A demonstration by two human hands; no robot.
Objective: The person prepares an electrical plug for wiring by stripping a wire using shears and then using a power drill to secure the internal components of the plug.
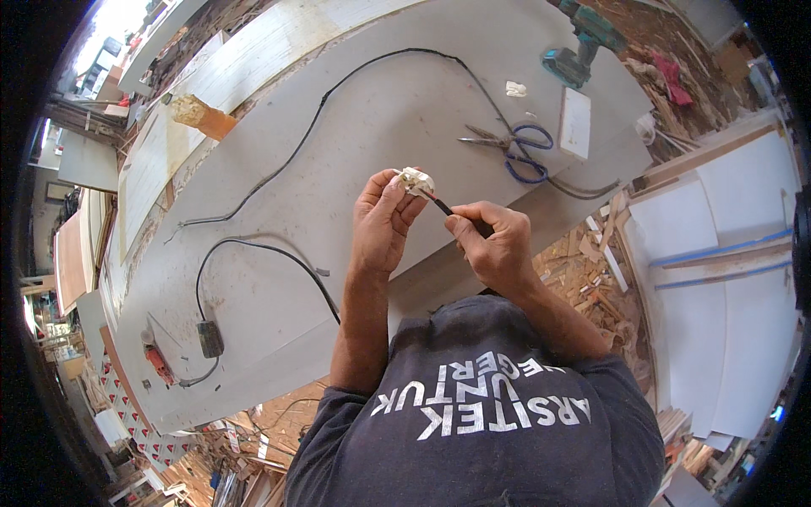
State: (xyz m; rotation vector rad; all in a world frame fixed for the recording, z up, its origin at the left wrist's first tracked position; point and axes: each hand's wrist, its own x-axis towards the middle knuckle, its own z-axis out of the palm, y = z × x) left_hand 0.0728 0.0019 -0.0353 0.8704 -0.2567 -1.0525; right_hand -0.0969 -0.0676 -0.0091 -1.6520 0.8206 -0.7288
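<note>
Above the table's near edge, my left hand [386,218] pinches a small white, rounded fitting [415,180] that looks like an electrical plug or socket part. From the right, my right hand [494,241] grips a slim black piece [441,204] with a reddish end; it looks like a cable end, though a tool handle cannot be ruled out. Its reddish end meets the underside of the white fitting; the exact contact is too small to tell. A black cable [279,250] runs from a dark box-shaped adapter [210,338] and disappears under my left forearm.
A long black cable [325,100] curves across the grey table board [279,355]. Scissors with blue handles [529,154] lie open at right, near a white block [575,123] and a teal cordless drill [583,42]. A red-handled tool [158,363] lies at left. Wood scraps cover the floor.
</note>
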